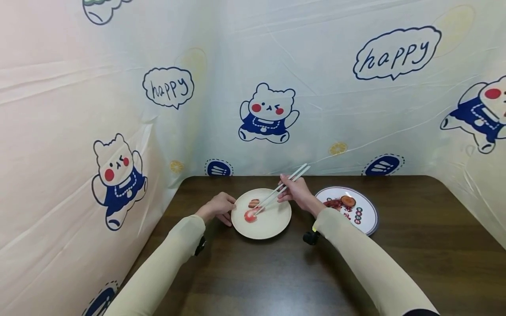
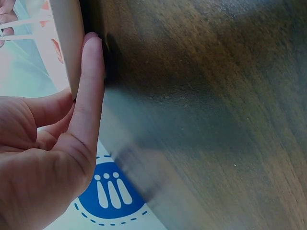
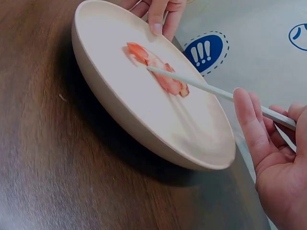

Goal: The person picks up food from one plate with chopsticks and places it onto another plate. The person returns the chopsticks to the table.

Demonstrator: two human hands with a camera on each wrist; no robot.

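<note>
In the head view a cream plate [image 1: 276,224] stands on the brown table. My left hand [image 1: 218,206] pinches its left rim, thumb on the upper side and a long finger along the outer wall in the left wrist view. My right hand [image 1: 297,193], over the plate's right side, holds a pair of pale chopsticks [image 1: 281,188]. Their tips reach a pink-orange piece that looks like a shrimp [image 1: 250,216]; whether they grip it or only touch it I cannot tell. Just behind it on the plate lies a smaller reddish-brown piece of food [image 1: 254,203].
To the right, partly behind my right forearm, is a white plate [image 1: 368,213] with a dark rim, printed red and green marks, a round brown piece [image 1: 348,201] and dark red food. A patterned curtain [image 1: 324,109] surrounds the table's [image 1: 257,276] back and sides.
</note>
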